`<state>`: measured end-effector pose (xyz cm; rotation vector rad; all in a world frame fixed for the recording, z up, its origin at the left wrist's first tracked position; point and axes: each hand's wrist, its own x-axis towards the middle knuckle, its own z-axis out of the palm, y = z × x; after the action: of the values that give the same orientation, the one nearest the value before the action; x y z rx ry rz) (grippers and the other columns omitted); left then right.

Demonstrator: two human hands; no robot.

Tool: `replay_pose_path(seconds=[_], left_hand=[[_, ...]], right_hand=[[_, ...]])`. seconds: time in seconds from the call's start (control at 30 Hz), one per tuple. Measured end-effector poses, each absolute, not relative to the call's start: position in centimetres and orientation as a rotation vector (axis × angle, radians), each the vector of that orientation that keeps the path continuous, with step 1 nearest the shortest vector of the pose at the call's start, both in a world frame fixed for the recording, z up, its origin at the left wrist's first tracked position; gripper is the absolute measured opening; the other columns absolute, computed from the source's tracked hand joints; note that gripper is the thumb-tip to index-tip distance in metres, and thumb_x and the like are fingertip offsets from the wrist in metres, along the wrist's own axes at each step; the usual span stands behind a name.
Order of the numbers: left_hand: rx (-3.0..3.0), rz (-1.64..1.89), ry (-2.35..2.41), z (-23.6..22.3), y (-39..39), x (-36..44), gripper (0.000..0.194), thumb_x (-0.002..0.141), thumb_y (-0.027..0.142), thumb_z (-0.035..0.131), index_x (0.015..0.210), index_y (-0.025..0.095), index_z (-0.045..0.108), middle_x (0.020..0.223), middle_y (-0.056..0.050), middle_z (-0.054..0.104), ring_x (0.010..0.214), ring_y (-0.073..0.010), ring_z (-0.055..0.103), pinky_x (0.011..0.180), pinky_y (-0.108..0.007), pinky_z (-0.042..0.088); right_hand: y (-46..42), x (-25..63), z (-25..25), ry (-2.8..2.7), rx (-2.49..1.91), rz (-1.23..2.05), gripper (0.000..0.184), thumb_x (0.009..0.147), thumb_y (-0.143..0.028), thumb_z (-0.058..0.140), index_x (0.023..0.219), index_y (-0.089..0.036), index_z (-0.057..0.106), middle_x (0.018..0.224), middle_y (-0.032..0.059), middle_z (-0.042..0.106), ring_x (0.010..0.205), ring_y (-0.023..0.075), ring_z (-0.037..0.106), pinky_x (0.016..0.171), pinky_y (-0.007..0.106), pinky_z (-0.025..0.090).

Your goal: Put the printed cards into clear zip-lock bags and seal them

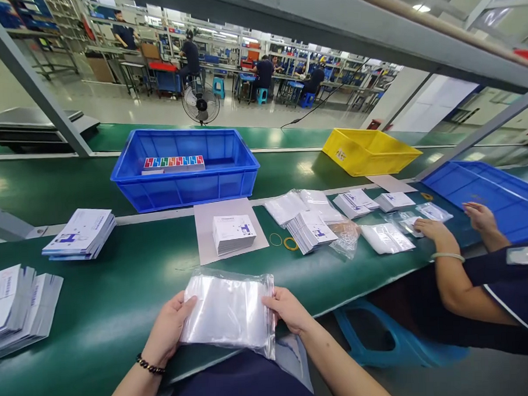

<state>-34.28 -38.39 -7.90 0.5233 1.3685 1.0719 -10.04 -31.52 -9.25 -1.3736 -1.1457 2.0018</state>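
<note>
Clear plastic packet (227, 309), at near edge of green bench (132, 285); left hand (168, 325) and right hand (290, 309) closed on opposite ends, thumbs on top. Beyond: booklet stack (234, 234), apparently paper, on flat sheet (201, 224).

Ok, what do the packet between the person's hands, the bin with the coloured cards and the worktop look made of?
Packet: probably thin clear plastic film, glossy, with bright glare and crinkled edges.
Blue bin: likely moulded hard plastic, semi-gloss, ribbed walls.
Worktop: smooth green sheet, perhaps rubber or PVC, softly reflecting light.
</note>
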Motion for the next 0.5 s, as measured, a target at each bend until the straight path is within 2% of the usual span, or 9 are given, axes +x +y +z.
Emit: replay_pose_path(seconds=[0.1, 0.17, 0.23, 0.3, 0.4, 0.5], left_hand=[[0.871, 1.054, 1.803, -7.9, -38.2, -35.8, 0.041, 0.063, 0.046, 0.06, 0.09, 0.016, 0.056, 0.074, -0.005, 0.063, 0.064, -0.0187, 0.057, 0.056, -0.027, 0.044], [1.1, 1.035, 2.018, -7.3, -38.0, -35.8, 0.032, 0.066, 0.042, 0.056, 0.087, 0.018, 0.056, 0.082, -0.005, 0.061, 0.072, -0.0193, 0.056, 0.061, -0.027, 0.043], [1.269, 0.959, 1.918, -6.4, -37.7, -34.4, 0.023, 0.072, 0.038, 0.05, 0.081, 0.019, 0.055, 0.078, -0.003, 0.058, 0.071, -0.0176, 0.054, 0.063, -0.026, 0.041], [1.368, 0.833, 1.597, -5.6, -37.3, -31.9, 0.019, 0.076, 0.035, 0.045, 0.074, 0.018, 0.054, 0.067, 0.0, 0.054, 0.064, -0.0146, 0.051, 0.06, -0.023, 0.04], [1.39, 0.711, 1.324, -5.1, -36.3, -27.9, 0.019, 0.075, 0.033, 0.046, 0.069, 0.016, 0.052, 0.061, 0.001, 0.051, 0.057, -0.0116, 0.047, 0.053, -0.021, 0.036], [1.319, 0.704, 1.312, -4.9, -35.1, -25.6, 0.024, 0.071, 0.038, 0.051, 0.064, 0.017, 0.045, 0.056, 0.004, 0.048, 0.049, -0.0094, 0.045, 0.046, -0.02, 0.034]], right_hand=[[-31.0, -10.7, -9.4, -1.246, -1.4, 1.886, 0.029, 0.063, -0.041, 0.063, 0.062, -0.015, 0.051, 0.039, -0.0072, 0.047, 0.03, 0.005, 0.036, 0.031, 0.018, 0.027], [-30.7, -11.0, -9.5, -1.259, -1.371, 1.877, 0.025, 0.064, -0.038, 0.062, 0.063, -0.016, 0.049, 0.04, -0.0076, 0.047, 0.031, 0.005, 0.037, 0.033, 0.018, 0.027], [-30.7, -11.2, -9.4, -1.236, -1.324, 1.886, 0.023, 0.062, -0.033, 0.063, 0.062, -0.017, 0.046, 0.044, -0.0075, 0.049, 0.036, 0.0052, 0.041, 0.037, 0.018, 0.031], [-30.8, -11.3, -9.1, -1.215, -1.284, 1.887, 0.023, 0.061, -0.028, 0.064, 0.061, -0.017, 0.044, 0.046, -0.0074, 0.049, 0.039, 0.0054, 0.043, 0.039, 0.017, 0.032], [-31.2, -11.7, -8.1, -1.192, -1.258, 1.874, 0.021, 0.061, -0.026, 0.063, 0.063, -0.018, 0.043, 0.044, -0.009, 0.046, 0.036, 0.0055, 0.04, 0.038, 0.018, 0.031], [-31.6, -12.2, -7.0, -1.162, -1.183, 1.873, 0.017, 0.06, -0.022, 0.062, 0.066, -0.019, 0.046, 0.047, -0.0082, 0.048, 0.038, 0.0056, 0.041, 0.04, 0.018, 0.032]])
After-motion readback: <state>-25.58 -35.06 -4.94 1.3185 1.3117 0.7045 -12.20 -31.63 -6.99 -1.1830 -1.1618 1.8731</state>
